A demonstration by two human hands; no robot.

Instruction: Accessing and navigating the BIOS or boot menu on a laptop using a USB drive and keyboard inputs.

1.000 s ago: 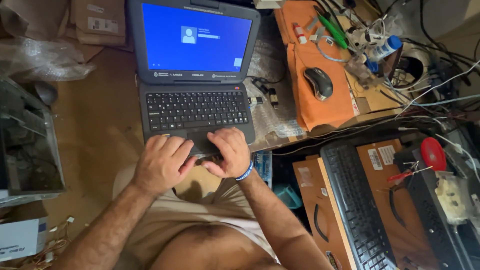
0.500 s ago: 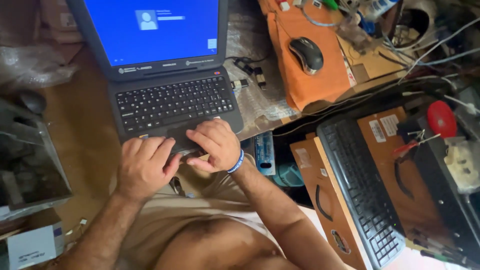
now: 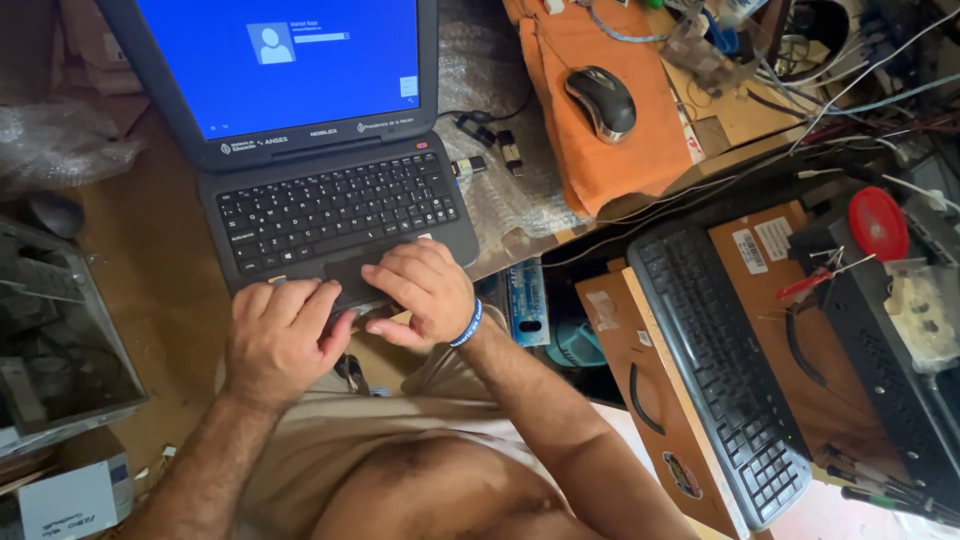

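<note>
A dark laptop [image 3: 330,205] stands open on a wooden desk, its screen [image 3: 285,60] blue with a login box. Both my hands rest on its front edge over the touchpad area. My left hand [image 3: 280,335] lies palm down at the left, fingers curled over the edge. My right hand [image 3: 420,290], with a blue wristband, sits beside it with fingers bent on the touchpad. Neither hand holds a separate object.
A black and silver mouse [image 3: 602,100] lies on an orange cloth [image 3: 600,150] to the right. A black keyboard [image 3: 725,370] rests on a brown box at lower right, by a red round lid [image 3: 878,222] and tangled cables. A grey case [image 3: 50,340] stands at left.
The view has shifted, so the laptop and hands sit further left and lower in frame. Both hands stay on the laptop's front edge, with the right fingers slightly shifted.
</note>
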